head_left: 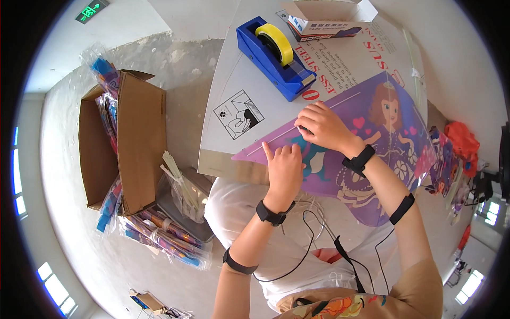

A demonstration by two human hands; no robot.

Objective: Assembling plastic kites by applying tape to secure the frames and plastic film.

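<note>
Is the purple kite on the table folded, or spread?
Mostly spread: the purple kite lies broad, its large printed figure showing, and its lower part reaches past the edge of the table.

Tape dispenser (293,80) blocks beyond kite (340,170); passage leftward.

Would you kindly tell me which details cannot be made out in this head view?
Head view: a stretch of the white rod, hidden by the right hand; whether that hand grips it is unclear.
Head view: the palm of the left hand, hidden by its own back.
Head view: the depths of the cardboard box, hidden by its side wall.
Head view: the end of the left forearm, cut off by the lower edge.
</note>
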